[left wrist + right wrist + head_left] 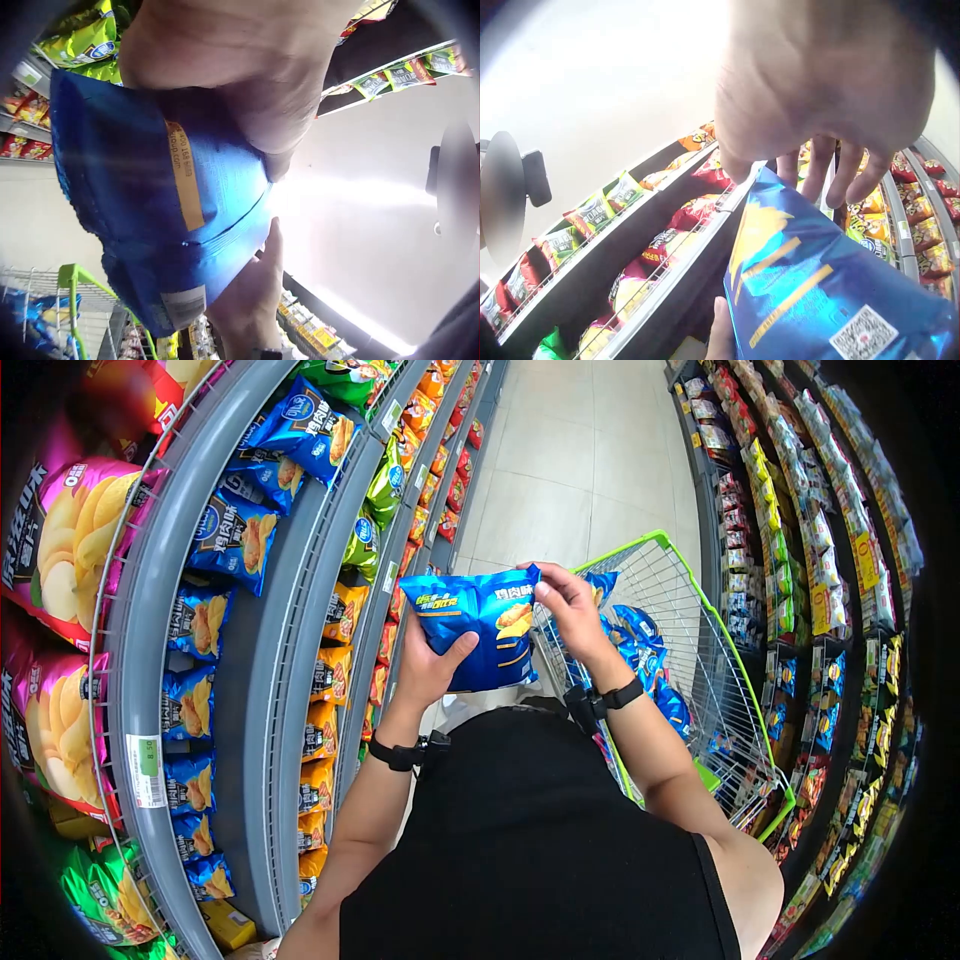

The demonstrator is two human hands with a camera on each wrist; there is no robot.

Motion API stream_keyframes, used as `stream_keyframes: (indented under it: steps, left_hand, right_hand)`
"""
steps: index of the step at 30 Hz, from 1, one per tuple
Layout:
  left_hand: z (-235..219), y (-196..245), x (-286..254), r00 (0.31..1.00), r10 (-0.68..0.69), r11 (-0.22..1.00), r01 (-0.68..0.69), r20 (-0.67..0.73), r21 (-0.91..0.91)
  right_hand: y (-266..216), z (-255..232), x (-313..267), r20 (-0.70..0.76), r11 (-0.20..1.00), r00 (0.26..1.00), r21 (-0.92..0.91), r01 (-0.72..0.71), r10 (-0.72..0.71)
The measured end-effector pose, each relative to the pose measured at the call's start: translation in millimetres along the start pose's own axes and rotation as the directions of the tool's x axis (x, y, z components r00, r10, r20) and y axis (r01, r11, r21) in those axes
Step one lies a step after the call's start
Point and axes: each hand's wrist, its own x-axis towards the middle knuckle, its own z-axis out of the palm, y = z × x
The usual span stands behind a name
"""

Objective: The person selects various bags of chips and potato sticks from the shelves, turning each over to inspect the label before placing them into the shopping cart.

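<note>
A blue chip bag (478,622) with a picture of yellow chips is held up in front of the chest. My left hand (428,666) grips its left side, thumb across the front; in the left wrist view that hand (240,60) covers one end of the bag (217,187). At the bag's upper right corner, my right hand (575,610) pinches the edge between thumb and fingers. The right wrist view shows this hand (825,97) over the corner of the bag (817,277), with its printed code facing the camera.
A wire shopping cart with a green rim (725,630) stands at the right, several blue chip bags (645,660) inside. Shelves on the left hold blue bags (235,540), orange bags (322,730) and large pink bags (75,540). More packed shelves (830,590) line the right. Tiled floor (560,470) runs ahead.
</note>
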Motion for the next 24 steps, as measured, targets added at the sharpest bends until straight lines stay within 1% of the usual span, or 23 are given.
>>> stream_keyframes:
  steps: [2, 3, 6, 9, 15, 18, 21, 23, 24]
  left_hand:
    - [-2.0, 5.2, 0.6, 1.000, -0.018, 0.999, 0.017, 0.020, 0.046]
    - [-0.9, 9.3, 1.4, 1.000, -0.014, 0.998, 0.013, 0.027, 0.059]
    - [3.7, 16.2, 2.7, 0.999, -0.012, 0.995, 0.008, 0.032, 0.097]
    - [3.7, 13.9, 2.9, 1.000, -0.015, 0.993, 0.014, 0.011, 0.118]
    - [3.8, 8.0, 5.1, 1.000, -0.005, 0.996, 0.005, -0.006, 0.090]
    - [5.0, 8.2, 6.2, 1.000, -0.030, 0.999, 0.030, 0.006, 0.044]
    - [3.7, -3.2, 8.2, 0.999, -0.040, 0.999, 0.040, 0.012, 0.001]
    - [2.0, -5.3, 8.6, 0.999, -0.046, 0.999, 0.046, 0.009, 0.008]
    - [1.6, -6.7, 8.6, 0.998, -0.062, 0.997, 0.062, -0.007, -0.037]
  right_hand:
    - [2.2, -5.4, 2.0, -0.042, 1.000, 0.999, -0.003, -0.027, 0.027]
    - [2.5, -3.3, 2.8, -0.089, 1.000, 0.996, -0.001, 0.001, -0.001]
    - [3.1, -6.4, 1.2, -0.116, 0.999, 0.993, -0.025, -0.028, 0.025]
    - [10.1, -6.0, 1.8, -0.145, 0.999, 0.988, 0.020, -0.046, 0.049]
    - [11.8, -3.9, 2.5, -0.115, 0.971, 0.988, 0.228, -0.070, 0.099]
    - [18.5, -3.8, 4.5, -0.111, 0.933, 0.991, 0.360, -0.025, 0.070]
    - [17.9, -8.1, 3.8, -0.048, 0.927, 0.994, 0.368, -0.077, 0.102]
    - [13.7, -2.6, 5.0, -0.043, 0.904, 0.990, 0.413, -0.108, 0.138]
    - [11.9, -0.1, 4.8, -0.041, 0.892, 0.987, 0.435, -0.124, 0.157]
